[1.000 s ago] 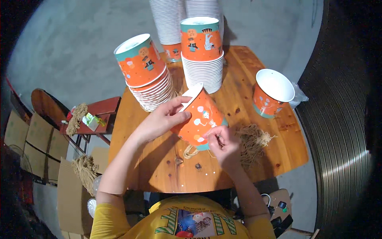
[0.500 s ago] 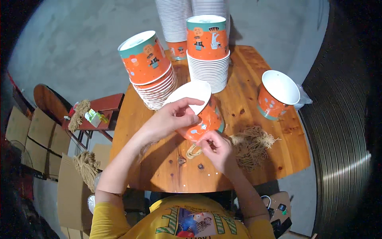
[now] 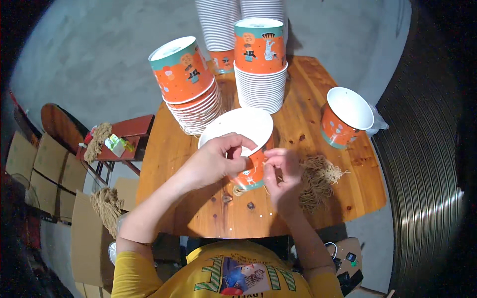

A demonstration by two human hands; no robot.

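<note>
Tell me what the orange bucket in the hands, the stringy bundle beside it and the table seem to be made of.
Orange bucket: probably printed paperboard, white and matte inside, thin-walled like the nested stacks behind. Stringy bundle: likely jute or paper twine, tan, rough and frayed. Table: wood, with visible grain and knots under a slightly glossy varnish. The left hand grips the bucket's rim; the right hand pinches a strand.

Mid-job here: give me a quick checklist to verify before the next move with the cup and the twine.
1. Left hand grips the rim of the orange printed paper cup: ok.
2. Cup mouth faces up, white inside visible: ok.
3. Right hand pinches a strand at the cup's side: ok.
4. Strand threaded through the cup wall: cannot tell, fingers hide it.
5. Tan twine bundle lies beside the right hand on the round wooden table: ok.
6. Spare cup stands apart: ok.
</note>
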